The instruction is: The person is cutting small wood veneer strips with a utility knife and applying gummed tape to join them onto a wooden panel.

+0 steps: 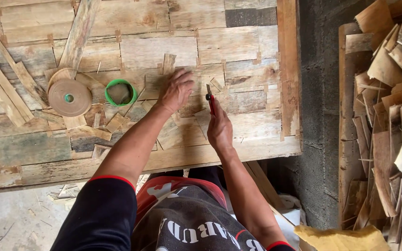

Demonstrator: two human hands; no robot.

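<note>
A worktop (pixel 238 153) covered in patched sheets of wood veneer (pixel 164 51) fills the view, with a pile of veneer scraps (pixel 387 116) well apart at the right. On it the left hand (pixel 177 89) presses flat, its grip open, near a brown tape roll (pixel 69 97) and a green ring (pixel 120 92). The right hand (pixel 219 130) has its grip closed around a red-handled knife (pixel 210 100), blade touching the veneer just beside the left hand.

Soft even daylight, faint shadows, perhaps slight edge distortion.
</note>
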